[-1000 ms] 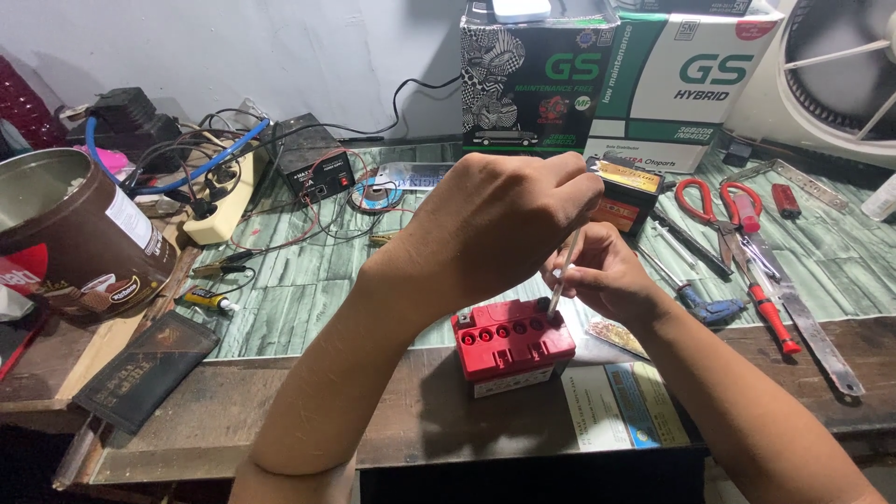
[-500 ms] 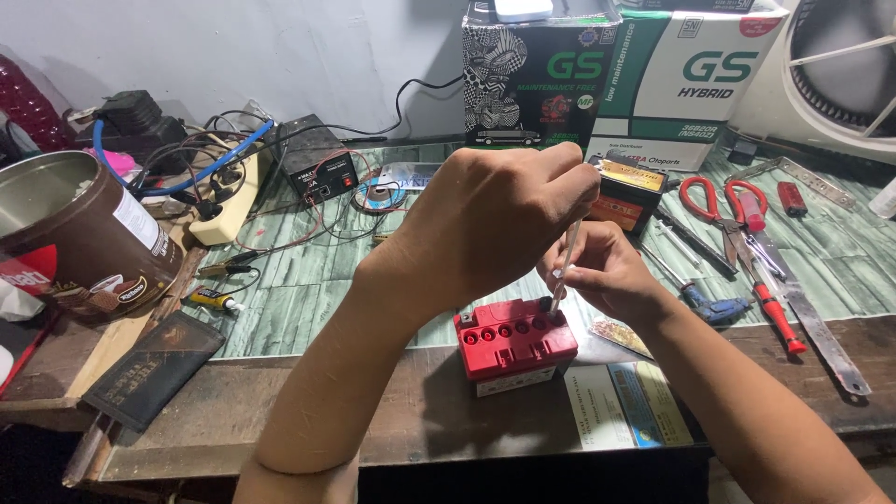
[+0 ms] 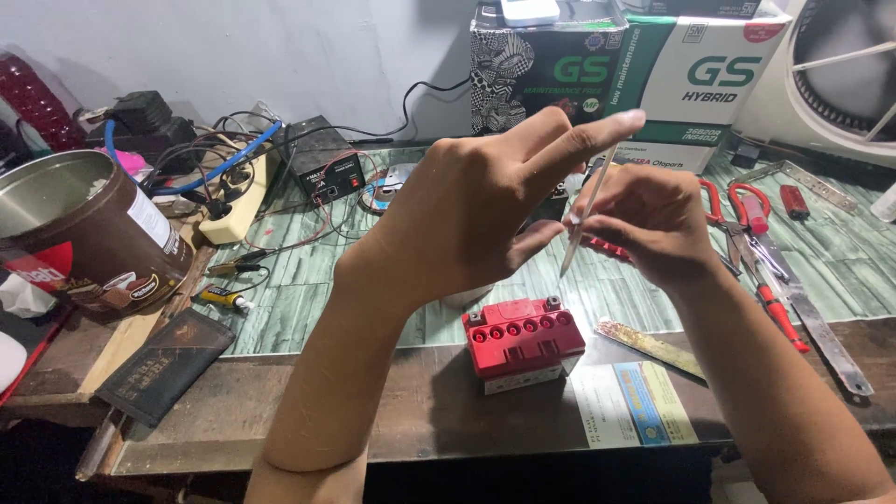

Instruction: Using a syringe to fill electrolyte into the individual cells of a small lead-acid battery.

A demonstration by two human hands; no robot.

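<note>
A small red battery (image 3: 523, 341) with a row of round filler holes stands near the front edge of the wooden bench. Above it my right hand (image 3: 653, 224) pinches a thin pale rod (image 3: 586, 210) that points down, its tip clear of the battery. A red strip (image 3: 607, 248) shows under that hand's fingers. My left hand (image 3: 485, 205) is raised in front of it with fingers apart. Its index fingertip touches the rod's upper end and its thumb sits lower, near the tip.
A brown tin (image 3: 75, 224) stands at the left, with a power strip (image 3: 238, 201), tangled cables and a black box (image 3: 322, 168) behind. Cardboard boxes (image 3: 653, 75) and a fan (image 3: 840, 65) line the back. Red-handled scissors (image 3: 737, 201), a screwdriver (image 3: 779, 313), a metal bar (image 3: 812, 327), a leaflet (image 3: 635, 406) and a black wallet (image 3: 168, 364) lie around.
Both hands have lifted the rod up off the battery top. My left hand's fingers have spread from a closed grip.
</note>
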